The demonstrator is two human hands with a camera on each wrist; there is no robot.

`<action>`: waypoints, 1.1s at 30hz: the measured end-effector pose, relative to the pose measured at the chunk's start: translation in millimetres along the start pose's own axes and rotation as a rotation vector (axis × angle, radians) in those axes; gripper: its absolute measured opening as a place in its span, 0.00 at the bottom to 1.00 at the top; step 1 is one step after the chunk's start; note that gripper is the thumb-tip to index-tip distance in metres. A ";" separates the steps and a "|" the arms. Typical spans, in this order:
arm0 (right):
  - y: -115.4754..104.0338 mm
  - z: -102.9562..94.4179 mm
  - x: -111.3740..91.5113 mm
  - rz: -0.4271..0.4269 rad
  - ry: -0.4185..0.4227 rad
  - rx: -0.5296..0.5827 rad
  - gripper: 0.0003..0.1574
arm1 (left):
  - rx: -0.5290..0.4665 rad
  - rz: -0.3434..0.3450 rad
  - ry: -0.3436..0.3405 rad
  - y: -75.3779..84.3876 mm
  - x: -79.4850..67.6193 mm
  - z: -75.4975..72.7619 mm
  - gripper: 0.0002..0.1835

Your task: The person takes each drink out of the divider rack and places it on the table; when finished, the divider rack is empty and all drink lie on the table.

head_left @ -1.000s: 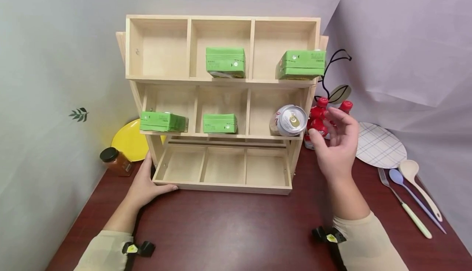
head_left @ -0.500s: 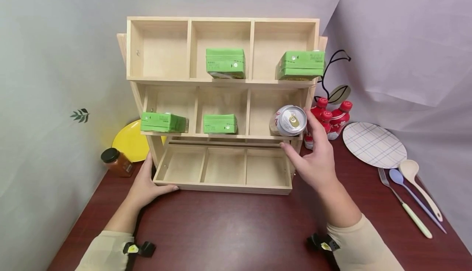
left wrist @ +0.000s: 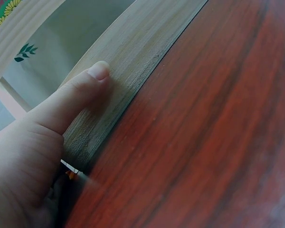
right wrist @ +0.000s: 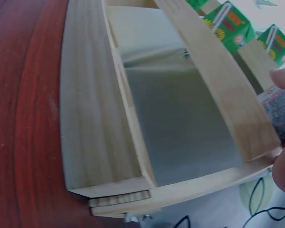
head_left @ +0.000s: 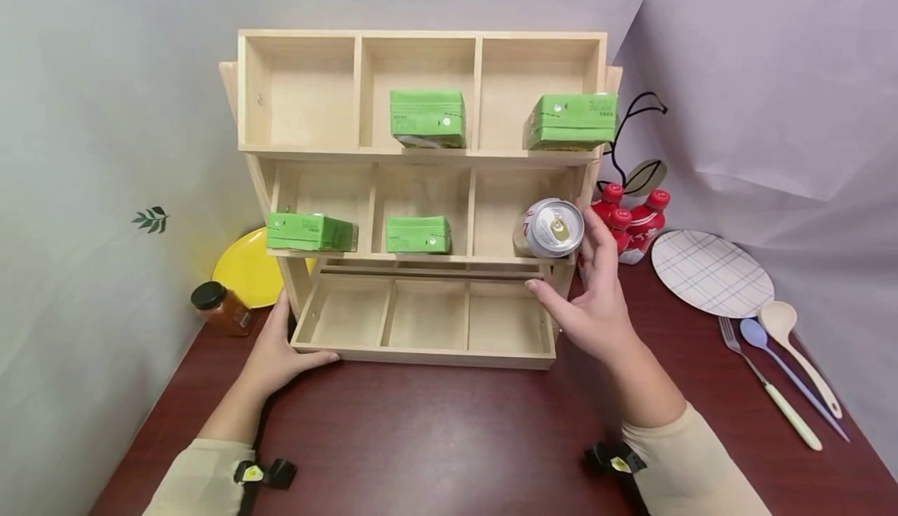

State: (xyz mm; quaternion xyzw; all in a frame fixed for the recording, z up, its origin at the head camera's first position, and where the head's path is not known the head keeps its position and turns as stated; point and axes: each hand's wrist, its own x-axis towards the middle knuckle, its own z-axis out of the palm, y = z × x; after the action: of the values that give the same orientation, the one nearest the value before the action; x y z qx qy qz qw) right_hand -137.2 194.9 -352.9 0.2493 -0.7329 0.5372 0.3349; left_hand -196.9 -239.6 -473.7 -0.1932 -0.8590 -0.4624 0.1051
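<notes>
Clock centred on head view, 12 at far side. Table [head_left: 435, 430]: dark red-brown wood grain, dull glare toward 6. Pale grey sheeting [head_left: 772, 111] behind and at both sides; leaf prints at 9, 11 and between 2 and 3.

Surroundings: yellow plate [head_left: 242, 266] at 9, partly behind the wooden rack [head_left: 421, 357]; dark-lidded jar [head_left: 223, 309] nearer. Red bottles [head_left: 641, 224] at 3, partly covered by rack and fingers; checked plate [head_left: 712, 274] beyond. Fork [head_left: 793, 418], blue spoon [head_left: 755, 335], white ladle [head_left: 779, 319] between 3 and 4. Four green cartons [head_left: 428, 118] on upper two tiers.

Can [head_left: 556, 229]: 3 o'clock, middle tier, right compartment. Right hand [head_left: 596, 309], near 4: thumb and fingers spread, fingers at can's right side; cannot tell if pinching. Left hand [head_left: 277, 358], at 8: grips rack's lower corner, thumb along front board.
</notes>
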 end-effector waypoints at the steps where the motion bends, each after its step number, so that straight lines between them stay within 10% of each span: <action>1: 1.6 0.7 0.1 -0.004 0.011 -0.016 0.63 | 0.000 -0.001 -0.002 0.0 0.4 -0.7 0.74; 11: -1.6 -4.4 7.2 -0.101 0.003 -0.275 0.61 | 0.012 0.004 0.003 0.9 -0.5 -1.5 0.74; 23: 11.6 11.9 5.4 0.026 0.128 0.075 0.53 | 0.002 0.000 -0.002 -0.4 -0.3 -2.8 0.74; 33: 13.1 14.1 9.7 -0.005 0.255 0.010 0.51 | -0.020 0.022 0.001 -0.9 1.0 -0.5 0.73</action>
State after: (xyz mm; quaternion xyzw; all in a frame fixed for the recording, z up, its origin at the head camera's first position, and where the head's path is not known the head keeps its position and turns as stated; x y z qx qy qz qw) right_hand -156.2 185.2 -356.5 0.1824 -0.6811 0.5674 0.4253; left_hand -198.2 -240.2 -473.7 -0.2036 -0.8522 -0.4696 0.1086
